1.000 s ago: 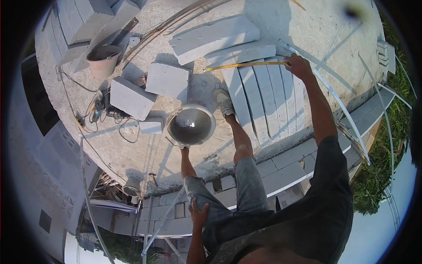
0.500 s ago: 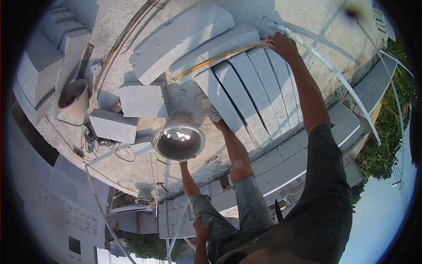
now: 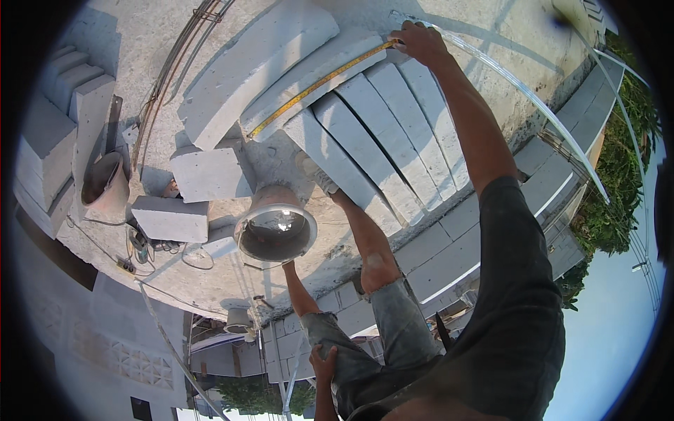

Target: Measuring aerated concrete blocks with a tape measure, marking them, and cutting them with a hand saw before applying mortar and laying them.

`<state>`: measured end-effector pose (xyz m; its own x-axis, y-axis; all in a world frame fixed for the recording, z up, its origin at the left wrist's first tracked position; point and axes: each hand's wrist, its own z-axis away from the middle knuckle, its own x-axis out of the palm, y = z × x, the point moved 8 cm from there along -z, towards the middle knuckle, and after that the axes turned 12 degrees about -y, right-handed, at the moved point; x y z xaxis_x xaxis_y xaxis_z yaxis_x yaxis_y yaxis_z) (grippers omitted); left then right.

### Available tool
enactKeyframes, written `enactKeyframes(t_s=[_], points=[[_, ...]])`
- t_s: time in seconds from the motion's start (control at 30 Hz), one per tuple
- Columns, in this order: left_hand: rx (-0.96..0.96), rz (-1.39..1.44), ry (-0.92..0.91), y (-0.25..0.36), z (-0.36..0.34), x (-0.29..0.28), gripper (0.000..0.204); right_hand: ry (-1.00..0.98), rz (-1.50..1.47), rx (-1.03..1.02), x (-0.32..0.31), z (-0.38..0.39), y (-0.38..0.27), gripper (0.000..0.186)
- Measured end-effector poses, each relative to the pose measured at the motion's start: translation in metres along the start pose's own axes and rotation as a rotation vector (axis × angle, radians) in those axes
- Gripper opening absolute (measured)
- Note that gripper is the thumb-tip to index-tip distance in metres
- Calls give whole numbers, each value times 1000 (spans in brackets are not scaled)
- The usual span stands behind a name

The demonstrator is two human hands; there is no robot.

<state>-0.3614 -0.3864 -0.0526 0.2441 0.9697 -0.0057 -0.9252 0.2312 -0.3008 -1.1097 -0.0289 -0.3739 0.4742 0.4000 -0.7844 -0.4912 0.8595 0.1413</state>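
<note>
My right hand (image 3: 421, 43) grips the end of a yellow tape measure (image 3: 319, 88) stretched diagonally along the top of a pale block (image 3: 351, 48). Its far end reaches the block's lower-left end, above a row of upright slabs (image 3: 379, 123). A larger block (image 3: 246, 77) lies behind it. My left hand (image 3: 324, 362) rests on my left thigh with its fingers apart, holding nothing I can see. Between the slabs and my legs stands a bucket of grey liquid (image 3: 274, 235).
Stacked blocks (image 3: 45, 151), a pinkish bucket (image 3: 105, 193), bundled rods (image 3: 186, 38) and a power tool with cables (image 3: 137, 249) sit at the left. Loose blocks (image 3: 210, 172) lie near the bucket. A long metal strip (image 3: 519, 105) crosses the right, beside the slab's edge.
My right hand has moved up and left, and the tape now slopes along the block instead of lying roughly level. The view has shifted. My left hand stays on my thigh.
</note>
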Motion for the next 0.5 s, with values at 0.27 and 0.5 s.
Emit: enactKeyframes(t_s=[0.27, 0.5], points=[[-7, -4, -9, 11, 2, 1, 72, 5, 15, 5, -1, -1, 1, 22], [17, 4, -2, 8, -1, 1, 71, -29, 32, 22, 0, -2, 0, 23]])
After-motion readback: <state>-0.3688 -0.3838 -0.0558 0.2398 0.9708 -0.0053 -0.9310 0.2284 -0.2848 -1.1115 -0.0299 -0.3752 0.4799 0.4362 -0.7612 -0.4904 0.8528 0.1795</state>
